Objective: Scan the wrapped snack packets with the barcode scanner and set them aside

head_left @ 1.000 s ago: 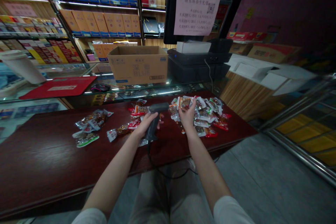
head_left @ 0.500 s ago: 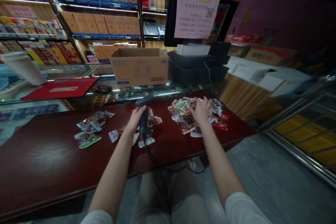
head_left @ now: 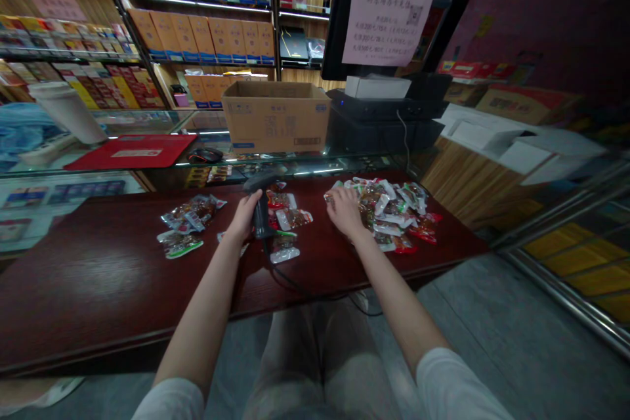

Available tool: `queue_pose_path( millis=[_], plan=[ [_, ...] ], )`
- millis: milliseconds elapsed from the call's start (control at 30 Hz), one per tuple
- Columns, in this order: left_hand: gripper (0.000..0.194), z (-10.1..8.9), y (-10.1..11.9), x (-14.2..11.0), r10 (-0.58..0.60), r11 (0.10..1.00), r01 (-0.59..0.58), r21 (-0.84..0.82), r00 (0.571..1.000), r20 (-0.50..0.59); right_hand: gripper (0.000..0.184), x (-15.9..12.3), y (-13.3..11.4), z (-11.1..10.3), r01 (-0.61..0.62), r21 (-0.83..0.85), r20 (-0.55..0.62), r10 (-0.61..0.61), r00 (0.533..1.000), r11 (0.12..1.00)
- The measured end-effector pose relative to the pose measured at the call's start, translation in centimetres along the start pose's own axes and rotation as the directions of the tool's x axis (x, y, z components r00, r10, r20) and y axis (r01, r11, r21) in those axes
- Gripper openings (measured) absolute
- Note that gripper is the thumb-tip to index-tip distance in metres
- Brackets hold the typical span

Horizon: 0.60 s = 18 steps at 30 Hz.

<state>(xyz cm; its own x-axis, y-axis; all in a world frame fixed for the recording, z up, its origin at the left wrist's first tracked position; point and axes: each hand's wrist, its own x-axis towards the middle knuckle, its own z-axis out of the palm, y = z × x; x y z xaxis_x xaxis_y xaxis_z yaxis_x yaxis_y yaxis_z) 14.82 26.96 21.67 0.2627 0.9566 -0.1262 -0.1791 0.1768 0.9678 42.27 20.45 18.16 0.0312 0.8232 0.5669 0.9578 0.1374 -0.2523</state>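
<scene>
My left hand (head_left: 245, 214) is wrapped round the handle of a black barcode scanner (head_left: 261, 210), held over the dark red table. Beneath and beside the scanner lie several small snack packets (head_left: 294, 218) in clear, red and green wrapping. At the left edge of a heaped pile of snack packets (head_left: 388, 207), my right hand (head_left: 345, 211) has its fingers curled down over a packet, mostly hidden by the hand. Farther left, a smaller group of packets (head_left: 191, 215) rests on the table.
An open cardboard box (head_left: 275, 119) stands on the glass counter behind the table. A monitor with a paper sign (head_left: 381, 23) is to its right. A red mat (head_left: 132, 151), a mouse (head_left: 205, 155) and a white cup (head_left: 69, 111) are at the left. The scanner's cable (head_left: 290, 281) hangs over the front edge.
My right hand has moved left from the middle of the pile to its left edge with a packet. The scanner has shifted slightly left and up in my left hand. The view has turned a little left.
</scene>
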Motion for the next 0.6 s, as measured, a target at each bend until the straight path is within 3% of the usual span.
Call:
queue_pose_path(
  millis=[100,200,333,467,600],
  plan=[
    [0.036,-0.8,-0.6,0.1,-0.009,1.000,0.009,-0.007,1.000,-0.012,0.027,0.4,-2.1,2.7,0.010,0.130,0.194,-0.035,0.980,0.991],
    [0.036,-1.4,-0.7,0.2,-0.003,0.999,0.003,-0.034,1.000,0.004,0.021,0.4,-2.7,4.6,-0.079,0.228,0.277,0.013,0.961,0.971],
    [0.038,-1.7,-0.5,-0.1,0.008,0.998,-0.008,-0.060,1.000,0.004,0.019,0.1,-2.3,5.5,-0.210,0.363,0.275,0.111,0.955,0.908],
    [0.040,-1.3,-0.3,-0.5,-0.003,0.999,0.004,-0.036,0.999,0.032,0.018,0.2,-1.4,5.5,-0.265,0.482,0.245,0.162,0.956,0.835],
    [0.040,-0.8,-0.4,-0.8,0.010,1.000,-0.010,0.013,0.999,0.038,0.020,0.4,-0.3,4.8,-0.347,0.725,0.171,0.333,0.927,0.595]
  ],
)
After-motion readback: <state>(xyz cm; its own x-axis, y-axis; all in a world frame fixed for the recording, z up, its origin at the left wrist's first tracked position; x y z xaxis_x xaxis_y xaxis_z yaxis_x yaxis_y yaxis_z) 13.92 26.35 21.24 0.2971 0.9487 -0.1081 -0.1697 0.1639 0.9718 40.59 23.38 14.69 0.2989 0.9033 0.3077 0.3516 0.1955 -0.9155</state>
